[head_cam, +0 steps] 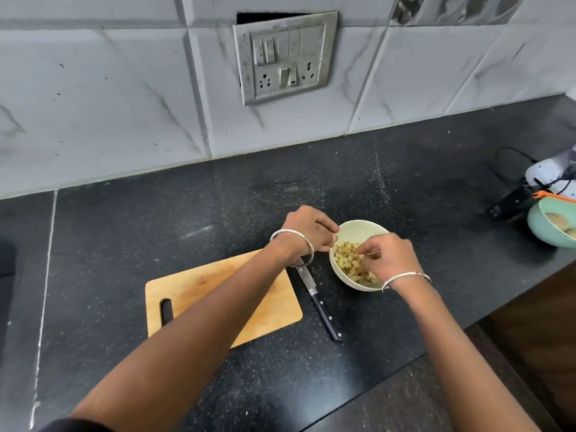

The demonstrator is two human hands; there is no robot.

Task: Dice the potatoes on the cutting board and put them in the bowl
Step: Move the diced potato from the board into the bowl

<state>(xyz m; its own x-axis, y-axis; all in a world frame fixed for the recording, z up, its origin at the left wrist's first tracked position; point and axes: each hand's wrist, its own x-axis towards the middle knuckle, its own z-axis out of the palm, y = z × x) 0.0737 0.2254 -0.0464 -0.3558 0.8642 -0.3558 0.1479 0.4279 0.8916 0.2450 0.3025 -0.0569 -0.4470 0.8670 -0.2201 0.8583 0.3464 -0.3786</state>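
Reaches with 2 hands over the white bowl (361,228), just right of the wooden cutting board (199,294). Curls the left hand (307,229) at the bowl's left rim; cannot tell whether gripping it. Dips the right hand (389,257), fingers bent, into the diced potatoes (346,260) heaped inside; cannot tell whether pinching any. With the knife (318,302) flat on the black counter (187,213) between board and bowl
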